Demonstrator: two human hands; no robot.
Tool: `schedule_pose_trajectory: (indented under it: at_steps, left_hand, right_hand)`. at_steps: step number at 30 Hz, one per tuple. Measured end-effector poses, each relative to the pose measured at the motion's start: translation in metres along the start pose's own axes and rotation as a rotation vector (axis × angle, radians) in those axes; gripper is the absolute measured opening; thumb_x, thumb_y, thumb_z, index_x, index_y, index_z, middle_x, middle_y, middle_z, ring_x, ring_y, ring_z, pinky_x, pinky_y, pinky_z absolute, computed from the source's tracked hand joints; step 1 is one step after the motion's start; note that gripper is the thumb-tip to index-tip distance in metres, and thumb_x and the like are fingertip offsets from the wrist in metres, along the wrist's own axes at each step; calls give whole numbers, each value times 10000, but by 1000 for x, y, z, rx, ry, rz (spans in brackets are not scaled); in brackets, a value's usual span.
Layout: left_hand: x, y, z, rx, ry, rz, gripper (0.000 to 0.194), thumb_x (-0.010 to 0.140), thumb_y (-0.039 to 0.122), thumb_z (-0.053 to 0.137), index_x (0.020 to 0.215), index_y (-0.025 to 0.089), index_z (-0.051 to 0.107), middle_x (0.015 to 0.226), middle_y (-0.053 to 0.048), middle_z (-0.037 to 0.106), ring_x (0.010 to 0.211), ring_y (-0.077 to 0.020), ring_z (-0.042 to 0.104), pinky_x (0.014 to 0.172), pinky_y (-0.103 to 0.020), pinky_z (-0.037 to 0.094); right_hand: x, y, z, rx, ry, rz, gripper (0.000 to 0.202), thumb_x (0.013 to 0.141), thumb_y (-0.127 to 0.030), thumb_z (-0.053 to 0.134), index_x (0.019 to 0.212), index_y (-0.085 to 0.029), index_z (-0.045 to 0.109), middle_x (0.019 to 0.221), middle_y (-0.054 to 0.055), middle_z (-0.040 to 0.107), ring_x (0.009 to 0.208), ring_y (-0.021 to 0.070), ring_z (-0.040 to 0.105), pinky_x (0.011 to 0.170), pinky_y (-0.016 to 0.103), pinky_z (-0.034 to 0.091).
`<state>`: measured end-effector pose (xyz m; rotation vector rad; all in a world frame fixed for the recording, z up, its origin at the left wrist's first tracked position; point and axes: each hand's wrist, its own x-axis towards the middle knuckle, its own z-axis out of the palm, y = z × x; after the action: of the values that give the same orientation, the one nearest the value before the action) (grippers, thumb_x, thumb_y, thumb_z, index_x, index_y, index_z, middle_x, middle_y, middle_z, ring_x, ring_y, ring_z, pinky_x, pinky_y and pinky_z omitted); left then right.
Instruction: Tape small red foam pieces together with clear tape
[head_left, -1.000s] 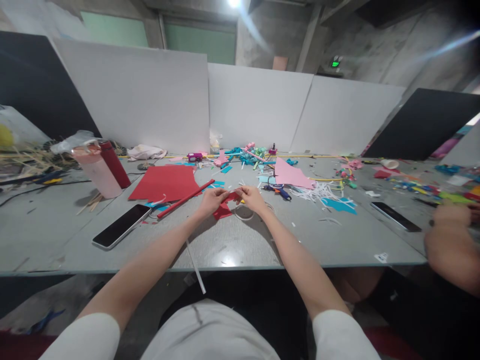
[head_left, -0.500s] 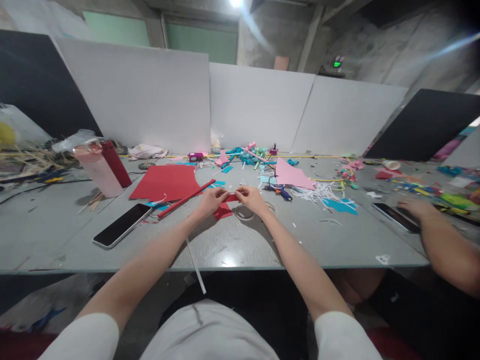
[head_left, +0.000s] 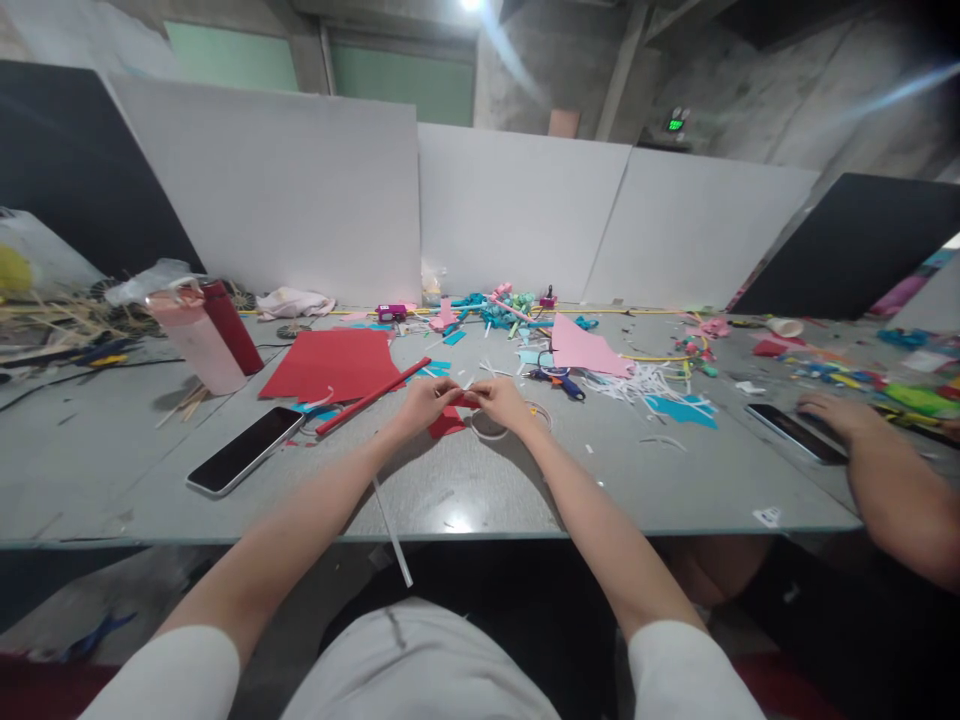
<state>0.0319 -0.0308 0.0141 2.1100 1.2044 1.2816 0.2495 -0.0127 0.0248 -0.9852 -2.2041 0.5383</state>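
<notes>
Since the earlier frames, the two hands have been brought closer together over the grey table [head_left: 525, 500], and the red paper strip [head_left: 466, 400] between them, shown as a broader flap a second ago, is now seen only as a narrow sliver. The left hand [head_left: 424, 402] is closed, its fingertips pinched on the left end of the strip; the right hand [head_left: 501, 402] is likewise closed on the right end. How the strip is folded or rolled cannot be made out, since most of it is hidden by the fingers. A red paper scrap [head_left: 445, 424] is seen on the table just below the hands, partly covered by the left hand. A ring of clear tape [head_left: 491, 430] lies just beside the right wrist and is partly hidden by it.

A red rolled stick [head_left: 371, 397] lies to the left, near a red sheet [head_left: 330, 362] and a dark phone [head_left: 244, 451]. Scissors [head_left: 556, 379] are seen beyond the right hand, their blades hard to make out among white shreds. At the right edge a co-worker's hand [head_left: 832, 412] is laid on a second phone [head_left: 787, 432]; that arm is cut off by the frame.
</notes>
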Motion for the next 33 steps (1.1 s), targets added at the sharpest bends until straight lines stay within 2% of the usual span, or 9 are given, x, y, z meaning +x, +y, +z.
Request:
schedule_pose_trajectory:
  at_steps: [7,15,19,28,30,33]
  left_hand:
    - [4,0,-2,-1,69,-72,167,944,303,707,814,222,774,839,-75,782,775,-239,671,818,-410,533]
    - [5,-4,-2,-13,103,-109,167,932,281,695,798,207,760,781,-60,741,736,-220,630,788,-380,512]
    - [5,-5,-3,-25,114,-116,202,932,346,681,795,214,750,779,-70,734,745,-235,641,779,-398,538]
    - [7,-13,-3,-175,153,-188,273,923,440,701,865,183,770,725,-33,669,667,-185,605,637,-307,491]
    - [7,-15,-3,-220,144,-208,300,905,478,719,885,183,768,687,-18,654,623,-175,590,620,-304,474]
    - [8,-17,-3,-243,135,-219,340,884,522,737,869,183,760,649,-13,643,599,-178,591,606,-307,456]
  right_hand:
    - [3,1,-7,95,-63,16,351,1065,-370,570,850,-191,782,738,19,750,678,162,635,693,263,436]
    - [6,13,-9,10,-18,3,321,1037,-269,581,809,-181,789,732,23,759,669,158,631,692,264,413]
    - [6,13,-9,37,-34,-3,356,1064,-315,572,812,-180,785,715,24,746,655,159,627,689,265,414]
    - [5,17,-14,-38,32,38,340,1070,-298,576,804,-188,758,661,16,699,663,176,594,688,283,411]
    - [5,20,-13,-53,57,27,322,1077,-313,569,865,-188,776,726,25,731,696,181,616,708,291,438]
    - [4,21,-11,-68,98,-54,246,1073,-356,611,1084,-199,800,1009,70,810,868,207,706,832,326,517]
